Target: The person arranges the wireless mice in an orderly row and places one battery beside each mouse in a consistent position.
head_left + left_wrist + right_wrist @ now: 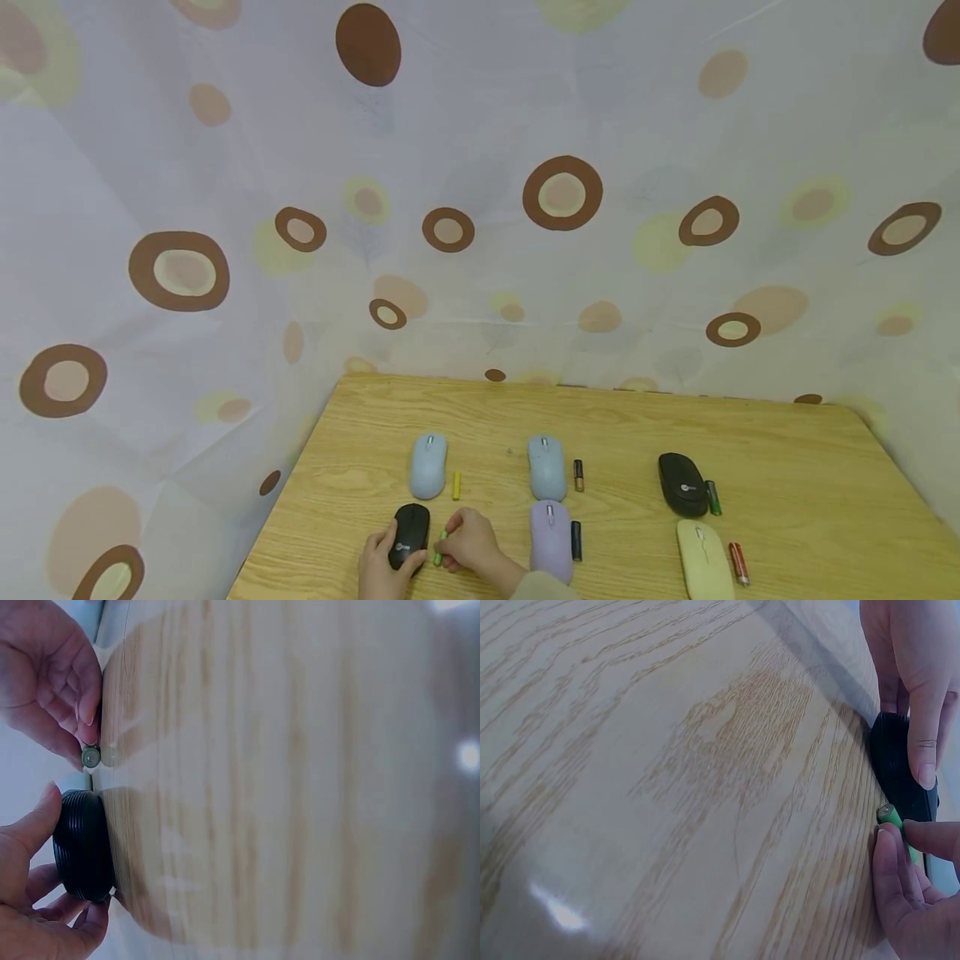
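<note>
A black computer mouse [410,535] lies near the table's front left, and my left hand [381,565] grips it by its two sides. Just right of it, my right hand [472,542] pinches a green battery [440,550] between thumb and fingers, low over the wood. In the left wrist view the battery's round end [91,757] faces the camera, beside the black mouse [82,844]. From the right wrist, the green battery [889,814] shows at my right fingertips, close to the mouse [900,765]. The mouse's underside is hidden.
Behind stand two light blue mice [429,467], a yellow battery [457,486] beside one. A purple mouse [551,540] with a dark battery [576,541] lies to the right. Farther right are another black mouse [683,485], a yellow mouse [705,560] and a red battery [738,564].
</note>
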`<state>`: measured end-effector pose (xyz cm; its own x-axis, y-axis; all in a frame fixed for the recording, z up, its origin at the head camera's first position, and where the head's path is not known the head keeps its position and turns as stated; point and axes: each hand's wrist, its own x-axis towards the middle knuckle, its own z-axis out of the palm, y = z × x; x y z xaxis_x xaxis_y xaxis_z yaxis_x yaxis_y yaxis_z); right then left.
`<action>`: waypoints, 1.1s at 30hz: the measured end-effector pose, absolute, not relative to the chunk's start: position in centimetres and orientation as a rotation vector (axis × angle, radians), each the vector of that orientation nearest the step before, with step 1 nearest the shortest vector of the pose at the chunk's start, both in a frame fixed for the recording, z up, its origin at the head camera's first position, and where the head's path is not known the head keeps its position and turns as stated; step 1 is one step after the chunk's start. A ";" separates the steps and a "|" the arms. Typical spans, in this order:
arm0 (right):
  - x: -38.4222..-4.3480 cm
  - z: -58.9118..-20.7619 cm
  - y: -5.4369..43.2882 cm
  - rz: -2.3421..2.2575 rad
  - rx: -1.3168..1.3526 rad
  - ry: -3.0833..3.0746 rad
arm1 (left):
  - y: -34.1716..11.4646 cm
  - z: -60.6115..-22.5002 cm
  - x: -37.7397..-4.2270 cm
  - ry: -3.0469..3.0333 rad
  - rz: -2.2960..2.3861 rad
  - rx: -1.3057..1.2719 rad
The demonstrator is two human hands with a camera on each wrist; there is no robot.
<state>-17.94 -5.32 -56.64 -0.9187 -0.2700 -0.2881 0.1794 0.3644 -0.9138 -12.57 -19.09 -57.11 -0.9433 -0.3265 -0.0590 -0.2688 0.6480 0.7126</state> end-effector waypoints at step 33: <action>-17.3 -55.9 -3.1 -1.618 -0.183 2.209 | -19.1 -57.7 -13.0 -2.811 -1.114 0.425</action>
<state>-17.32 -3.13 -55.86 -0.9133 -0.3315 -0.2364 0.1253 0.3235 -0.9379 -13.05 -19.13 -57.67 -0.9575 -0.2879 -0.0198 -0.2233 0.6959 0.6826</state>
